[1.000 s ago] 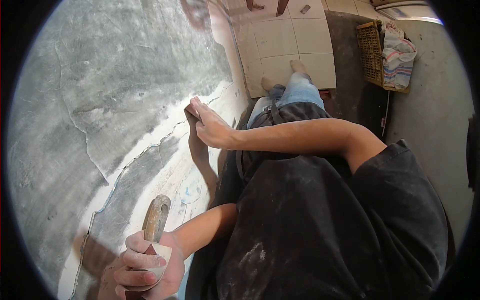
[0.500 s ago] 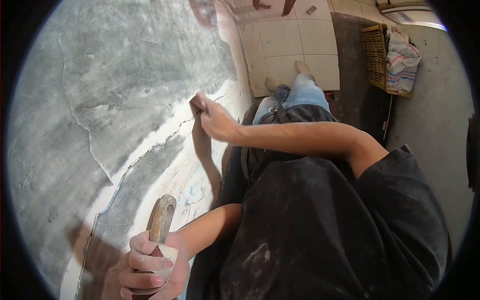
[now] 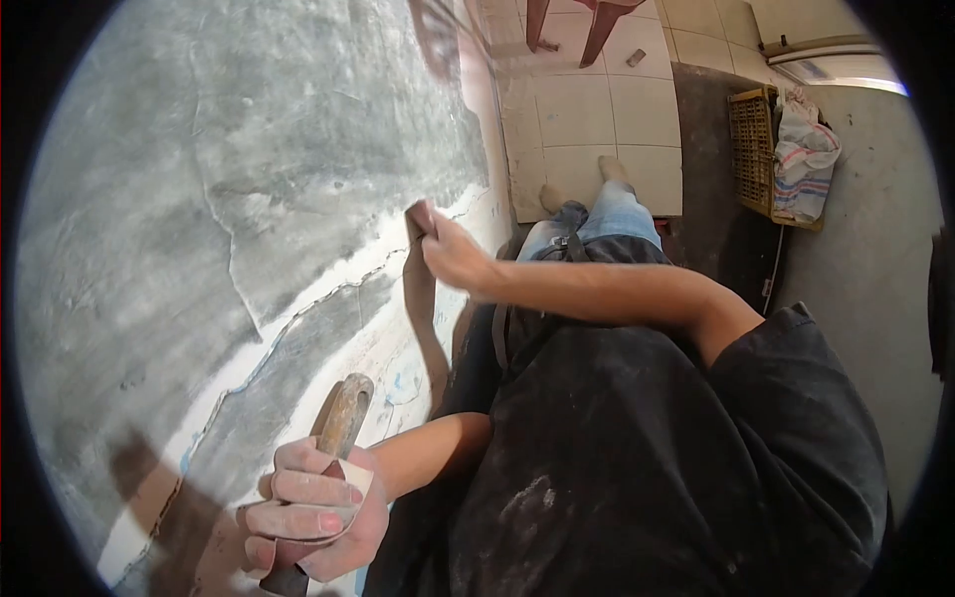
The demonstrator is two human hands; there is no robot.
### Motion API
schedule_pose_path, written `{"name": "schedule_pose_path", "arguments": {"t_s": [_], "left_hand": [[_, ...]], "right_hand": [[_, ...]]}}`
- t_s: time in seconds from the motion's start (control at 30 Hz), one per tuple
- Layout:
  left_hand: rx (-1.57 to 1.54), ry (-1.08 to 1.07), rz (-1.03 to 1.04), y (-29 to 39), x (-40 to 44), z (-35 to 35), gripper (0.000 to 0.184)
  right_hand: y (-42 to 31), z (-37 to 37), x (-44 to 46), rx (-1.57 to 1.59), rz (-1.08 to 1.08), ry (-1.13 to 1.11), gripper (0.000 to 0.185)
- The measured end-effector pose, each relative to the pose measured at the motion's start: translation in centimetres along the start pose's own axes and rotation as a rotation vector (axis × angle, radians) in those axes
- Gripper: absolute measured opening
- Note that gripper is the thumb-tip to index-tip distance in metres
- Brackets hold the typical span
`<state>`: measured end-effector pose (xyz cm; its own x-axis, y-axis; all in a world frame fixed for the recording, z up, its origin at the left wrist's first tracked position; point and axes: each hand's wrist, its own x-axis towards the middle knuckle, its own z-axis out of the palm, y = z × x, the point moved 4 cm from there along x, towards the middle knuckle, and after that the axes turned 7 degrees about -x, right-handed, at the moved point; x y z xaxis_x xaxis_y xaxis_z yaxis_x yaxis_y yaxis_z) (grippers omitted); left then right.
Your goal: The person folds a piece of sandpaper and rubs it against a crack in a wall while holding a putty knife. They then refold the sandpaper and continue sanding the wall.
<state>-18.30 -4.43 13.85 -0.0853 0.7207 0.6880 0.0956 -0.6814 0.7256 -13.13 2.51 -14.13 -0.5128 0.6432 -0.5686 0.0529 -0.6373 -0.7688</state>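
Observation:
My right hand (image 3: 460,257) pinches a small brown folded piece that looks like sandpaper (image 3: 422,217) against the grey wall (image 3: 298,129), beside a pale filled strip along a crack (image 3: 288,328). Lower down, my left hand (image 3: 323,512) is wrapped round a tool with a worn wooden handle (image 3: 346,408), perhaps a putty knife. Its dark lower end pokes out below the fingers. Also held in that hand is a curled sheet (image 3: 356,484), pale on one side and dark red on the other, like sandpaper. White dust coats the left fingers.
Beyond my feet are floor tiles (image 3: 572,109) and reddish chair legs (image 3: 602,35). A yellow crate (image 3: 753,149) with a white striped sack (image 3: 804,159) stands at the upper right. A small block (image 3: 637,58) lies on the tiles.
The view has turned slightly, so the wall and floor sit differently in it. My right hand stays near the same stretch of crack; the left keeps its hold on the tool and sheet.

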Motion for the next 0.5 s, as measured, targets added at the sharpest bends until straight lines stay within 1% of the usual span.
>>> {"name": "schedule_pose_path", "arguments": {"t_s": [0.03, 0.13, 0.27, 0.37, 0.4, 0.47, 0.5], "left_hand": [[-0.002, -0.002, -0.004, 0.1, -0.1, -0.3, 0.03], [0.004, 0.04, -0.016, -0.1, -0.3, -0.4, 0.023], [-0.023, 0.11, -0.035, 0.0, -0.8, -0.8, 0.014], [-0.05, -0.01, 0.027, -0.2, -0.4, -0.3, 0.016], [-0.054, -0.012, 0.033, -0.3, -0.4, -0.3, 0.015], [-0.072, -0.023, 0.035, -0.3, -0.5, -0.3, 0.015], [-0.085, -0.002, 0.038, -0.3, -0.7, -0.3, 0.015]], "right_hand": [[-0.5, -0.8, 0.2, 0.046, 0.068, -0.046, 0.062], [-1.0, 0.6, -1.3, -0.016, 0.016, -0.041, 0.062], [-0.5, -0.4, -0.6, -0.234, -0.066, 0.01, 0.063], [0.1, 0.9, -1.3, -0.126, -0.114, -0.061, 0.064], [-1.6, 1.2, -3.3, -0.197, -0.138, -0.006, 0.06], [-1.3, 0.9, -1.8, -0.095, -0.172, 0.008, 0.052], [-0.7, 0.5, -0.6, -0.105, -0.132, 0.026, 0.05]]}}
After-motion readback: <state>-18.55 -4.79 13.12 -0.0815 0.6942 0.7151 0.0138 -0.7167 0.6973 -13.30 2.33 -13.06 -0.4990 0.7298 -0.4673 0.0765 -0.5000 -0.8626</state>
